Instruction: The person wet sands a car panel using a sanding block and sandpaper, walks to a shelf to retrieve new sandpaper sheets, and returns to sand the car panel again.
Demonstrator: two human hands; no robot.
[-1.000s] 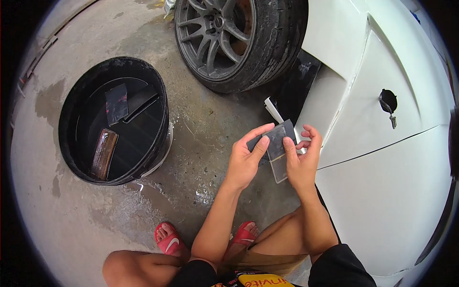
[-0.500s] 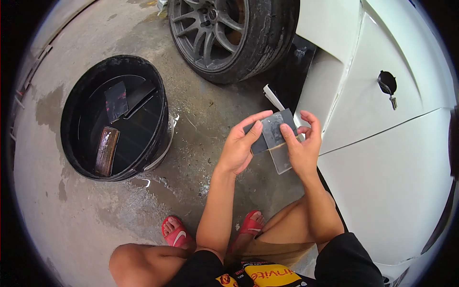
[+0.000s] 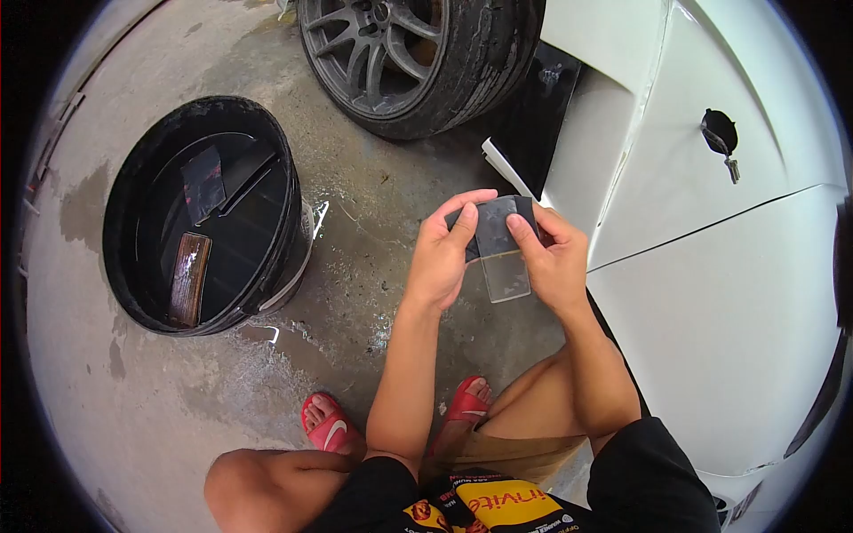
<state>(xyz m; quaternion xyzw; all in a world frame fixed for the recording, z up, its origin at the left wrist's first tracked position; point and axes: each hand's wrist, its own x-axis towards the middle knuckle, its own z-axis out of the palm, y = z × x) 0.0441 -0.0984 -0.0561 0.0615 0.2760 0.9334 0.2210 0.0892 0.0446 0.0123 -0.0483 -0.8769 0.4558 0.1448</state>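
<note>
A dark grey sheet of sandpaper (image 3: 495, 229) lies around a clear flat block (image 3: 508, 280), whose lower part sticks out bare below the sheet. My left hand (image 3: 437, 258) pinches the sheet's left side, thumb on top and fingers behind. On the other side, my right hand (image 3: 555, 266) presses its thumb on the sheet's face, with its fingers behind the right edge. Both hands are closed on the wrapped block, held above the wet floor beside the white car panel (image 3: 711, 302). The back of the block is hidden.
To the left stands a black bucket (image 3: 120, 258) of water holding a dark sheet (image 3: 204, 185) and a brown block (image 3: 189, 281). A car wheel (image 3: 382, 67) is at the top. The panel has a round hole (image 3: 719, 131) with a metal piece hanging from it.
My right hand has closed in around the sheet's right edge, its fingers now folded behind. The clear block has turned more upright and shifted slightly left.
</note>
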